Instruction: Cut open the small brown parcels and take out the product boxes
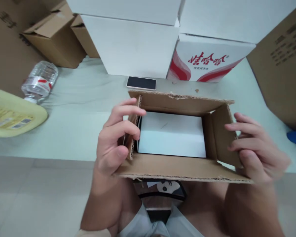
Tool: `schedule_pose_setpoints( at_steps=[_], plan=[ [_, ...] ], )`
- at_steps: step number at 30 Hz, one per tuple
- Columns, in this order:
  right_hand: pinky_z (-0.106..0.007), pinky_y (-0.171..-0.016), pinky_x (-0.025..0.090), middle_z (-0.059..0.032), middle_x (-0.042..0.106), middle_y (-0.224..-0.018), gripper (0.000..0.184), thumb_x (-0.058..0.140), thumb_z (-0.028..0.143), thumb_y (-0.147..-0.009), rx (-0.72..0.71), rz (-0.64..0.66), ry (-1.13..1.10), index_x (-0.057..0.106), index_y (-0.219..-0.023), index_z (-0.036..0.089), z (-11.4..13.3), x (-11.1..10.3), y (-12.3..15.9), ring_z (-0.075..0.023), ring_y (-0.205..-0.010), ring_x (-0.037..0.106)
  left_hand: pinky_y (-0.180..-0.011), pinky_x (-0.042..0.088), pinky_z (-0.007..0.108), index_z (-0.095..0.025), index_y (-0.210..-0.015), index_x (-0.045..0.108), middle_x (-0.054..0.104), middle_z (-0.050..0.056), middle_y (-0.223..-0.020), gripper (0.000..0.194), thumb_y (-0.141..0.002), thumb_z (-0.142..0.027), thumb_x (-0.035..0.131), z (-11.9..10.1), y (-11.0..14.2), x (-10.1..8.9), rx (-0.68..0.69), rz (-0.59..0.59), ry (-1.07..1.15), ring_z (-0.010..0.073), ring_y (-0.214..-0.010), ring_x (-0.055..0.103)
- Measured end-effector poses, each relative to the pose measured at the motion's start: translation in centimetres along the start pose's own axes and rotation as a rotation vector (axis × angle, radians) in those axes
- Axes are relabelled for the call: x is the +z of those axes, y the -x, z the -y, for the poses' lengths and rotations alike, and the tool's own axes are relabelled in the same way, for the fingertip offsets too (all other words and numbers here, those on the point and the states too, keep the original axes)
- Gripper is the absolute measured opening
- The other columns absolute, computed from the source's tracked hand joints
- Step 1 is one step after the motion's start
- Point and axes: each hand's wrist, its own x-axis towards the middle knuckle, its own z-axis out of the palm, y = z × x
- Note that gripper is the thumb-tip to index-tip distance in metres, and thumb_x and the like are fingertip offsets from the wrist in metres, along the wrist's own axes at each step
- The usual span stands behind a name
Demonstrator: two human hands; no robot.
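An open cardboard box point(177, 168) is in front of me at the table's near edge, its flaps raised. Inside it lies a smooth white box point(172, 136), or a similar flat-topped white item, with a short thin mark on its surface. My left hand point(115, 136) grips the left flap, fingers curled over its top edge and thumb near the front corner. On the opposite side, my right hand point(256, 144) is closed around the right flap, its fingertips over the edge. The box's underside and outer walls are hidden from view.
Beyond the box, a phone-like device point(141, 83) lies on the pale table point(71, 131). White cartons point(135, 46) and a red-and-white carton point(207, 61) stand behind. At left are a clear plastic bottle point(40, 80), a yellow bottle point(14, 113) and brown boxes point(56, 39). A large carton point(283, 65) stands right.
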Motion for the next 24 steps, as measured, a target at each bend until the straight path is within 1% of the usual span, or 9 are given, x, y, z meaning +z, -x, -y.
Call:
schedule_pose_setpoints(
  at_steps=[2, 4, 7, 9, 11, 14, 17, 21, 24],
  plan=[
    [-0.052, -0.103, 0.055, -0.0014, 0.061, -0.071, 0.018, 0.055, 0.011, -0.088, -0.073, 0.171, 0.092, 0.059, -0.077, 0.025, 0.6, -1.7, -0.8, -0.0234, -0.087, 0.069, -0.109, 0.046, 0.051, -0.024, -0.064, 0.052, 0.066, 0.005, -0.074, 0.052, -0.099, -0.061, 0.042, -0.9, 0.0, -0.2, 0.019, -0.006, 0.009, 0.0287, -0.106, 0.066],
    [-0.055, -0.098, 0.053, -0.0047, 0.068, -0.084, 0.016, 0.059, 0.011, -0.086, -0.051, 0.326, 0.232, 0.059, -0.081, 0.026, 1.2, -3.2, -1.6, -0.0298, -0.1, 0.07, -0.098, 0.05, 0.05, -0.024, -0.058, 0.045, 0.049, 0.003, -0.052, 0.057, -0.1, -0.061, 0.038, -1.4, 0.1, -0.4, 0.028, -0.046, 0.015, 0.0259, -0.08, 0.063],
    [-0.059, -0.084, 0.049, -0.0073, 0.072, -0.091, 0.007, 0.059, 0.025, -0.091, -0.031, 0.482, 0.428, 0.058, -0.087, 0.029, 2.0, -4.8, -2.7, -0.0408, -0.11, 0.067, -0.087, 0.051, 0.049, -0.025, -0.056, 0.048, 0.048, 0.004, -0.05, 0.061, -0.099, -0.066, 0.036, -1.6, 0.3, -0.7, 0.055, -0.087, 0.019, 0.0249, -0.072, 0.057],
    [-0.057, -0.078, 0.048, -0.0065, 0.074, -0.09, 0.003, 0.058, 0.031, -0.093, -0.104, 0.579, 0.526, 0.06, -0.09, 0.031, 2.8, -5.1, -3.7, -0.0406, -0.105, 0.069, -0.088, 0.05, 0.049, -0.025, -0.055, 0.051, 0.054, 0.005, -0.053, 0.06, -0.096, -0.067, 0.039, -1.5, 0.5, -0.8, 0.063, -0.039, 0.022, 0.0261, -0.079, 0.058],
    [-0.053, -0.076, 0.049, -0.0044, 0.074, -0.09, 0.005, 0.057, 0.035, -0.095, -0.175, 0.646, 0.559, 0.061, -0.094, 0.031, 4.1, -4.6, -5.3, -0.0354, -0.1, 0.071, -0.09, 0.048, 0.049, -0.025, -0.053, 0.051, 0.057, 0.005, -0.055, 0.054, -0.094, -0.061, 0.048, -1.5, 0.6, -0.8, 0.057, -0.008, 0.008, 0.0269, -0.086, 0.059],
    [-0.038, -0.072, 0.055, -0.001, 0.074, -0.094, 0.006, 0.057, 0.028, -0.098, -0.217, 0.782, 0.363, 0.062, -0.101, 0.029, 6.2, -1.8, -8.4, -0.0214, -0.088, 0.072, -0.091, 0.047, 0.047, -0.024, -0.048, 0.043, 0.054, 0.003, -0.051, 0.046, -0.087, -0.045, 0.058, -1.6, 0.8, -0.5, 0.043, -0.032, -0.014, 0.0259, -0.086, 0.059],
    [-0.028, -0.072, 0.058, -0.0025, 0.074, -0.107, 0.016, 0.052, 0.021, -0.1, -0.196, 0.992, 0.136, 0.065, -0.109, 0.026, 6.9, 3.0, -11.5, -0.016, -0.09, 0.072, -0.088, 0.046, 0.045, -0.021, -0.046, 0.037, 0.046, 0.001, -0.045, 0.05, -0.088, -0.037, 0.059, -1.4, 0.9, -0.2, 0.02, -0.09, -0.019, 0.0234, -0.08, 0.06],
    [-0.036, -0.09, 0.06, -0.008, 0.073, -0.118, 0.028, 0.049, 0.02, -0.1, -0.332, 1.141, 0.11, 0.07, -0.118, 0.022, 5.3, 9.4, -13.5, -0.0214, -0.11, 0.07, -0.083, 0.046, 0.042, -0.021, -0.048, 0.037, 0.046, 0.0, -0.045, 0.047, -0.09, -0.029, 0.057, -1.1, 0.8, -0.1, 0.087, -0.167, -0.023, 0.0203, -0.075, 0.06],
    [-0.045, -0.103, 0.055, -0.0076, 0.076, -0.111, 0.024, 0.052, 0.022, -0.1, -0.519, 1.183, 0.153, 0.075, -0.104, 0.02, 4.4, 11.8, -13.1, -0.0252, -0.115, 0.069, -0.08, 0.045, 0.042, -0.021, -0.049, 0.037, 0.049, 0.0, -0.048, 0.045, -0.086, -0.035, 0.058, -0.9, 0.8, -0.4, 0.121, -0.131, -0.092, 0.0206, -0.075, 0.06]
  ],
)
